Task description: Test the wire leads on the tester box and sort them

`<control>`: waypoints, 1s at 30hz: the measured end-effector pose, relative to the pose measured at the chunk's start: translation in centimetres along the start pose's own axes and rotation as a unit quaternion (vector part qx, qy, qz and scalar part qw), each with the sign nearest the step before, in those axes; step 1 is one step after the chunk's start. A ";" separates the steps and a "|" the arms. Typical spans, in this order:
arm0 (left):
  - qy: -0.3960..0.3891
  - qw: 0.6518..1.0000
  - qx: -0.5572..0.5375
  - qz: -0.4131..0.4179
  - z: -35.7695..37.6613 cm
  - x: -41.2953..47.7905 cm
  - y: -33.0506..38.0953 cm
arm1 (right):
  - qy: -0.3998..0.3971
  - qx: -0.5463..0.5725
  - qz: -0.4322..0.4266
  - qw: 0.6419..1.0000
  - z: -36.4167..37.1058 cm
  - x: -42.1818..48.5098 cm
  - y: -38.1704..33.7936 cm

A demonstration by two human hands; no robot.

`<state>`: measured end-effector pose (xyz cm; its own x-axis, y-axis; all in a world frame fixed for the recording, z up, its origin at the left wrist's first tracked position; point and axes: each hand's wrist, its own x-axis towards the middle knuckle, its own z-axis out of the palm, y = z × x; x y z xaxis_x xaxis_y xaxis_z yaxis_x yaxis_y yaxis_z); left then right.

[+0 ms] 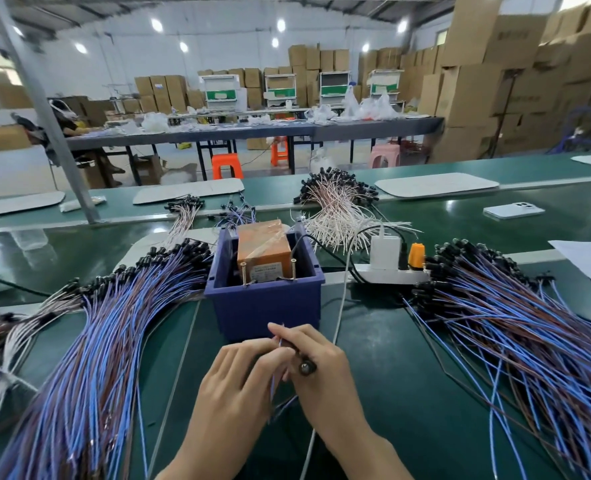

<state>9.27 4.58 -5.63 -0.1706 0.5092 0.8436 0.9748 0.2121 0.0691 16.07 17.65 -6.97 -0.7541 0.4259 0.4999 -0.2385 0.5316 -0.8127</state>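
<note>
The tester box [264, 304] is a blue plastic bin with an orange block [262, 249] inside and two upright screws on its near rim. Just in front of it, my left hand [231, 382] and my right hand [321, 368] meet over one wire lead [274, 388] with blue and brown strands. My right hand grips the lead's black capped end, and my left hand's fingers pinch the thin strands beside it. A large pile of blue and brown leads [89, 358] fans out on the left, and another pile of leads [515, 327] lies on the right.
A white power strip [391, 273] with a white charger and an orange plug sits right of the box. White and pink leads [339, 209] lie behind it. A phone [514, 211] rests far right on the green bench. A thin white cable [339, 323] runs toward me.
</note>
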 end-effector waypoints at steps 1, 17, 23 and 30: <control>-0.003 1.000 0.003 -0.012 0.0 0.0 -0.1 | -0.007 0.000 0.002 1.000 0.0 0.0 0.0; 0.019 0.995 -0.017 -0.091 -0.3 0.0 -1.3 | -0.019 0.037 0.035 0.999 -0.3 -0.3 -0.6; 0.044 0.980 -0.048 -0.189 -1.2 -0.1 -1.6 | 0.105 0.046 0.043 0.992 -0.3 -0.2 -1.2; 0.106 0.932 -0.130 -0.320 -0.2 0.5 -1.7 | 0.197 0.052 0.049 0.978 -0.4 0.7 -1.1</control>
<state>7.52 4.33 -5.18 -0.7242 0.1654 0.6695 0.6895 0.1932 0.6980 16.05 17.65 -5.66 -0.4869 0.7313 0.4776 -0.2538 0.4048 -0.8785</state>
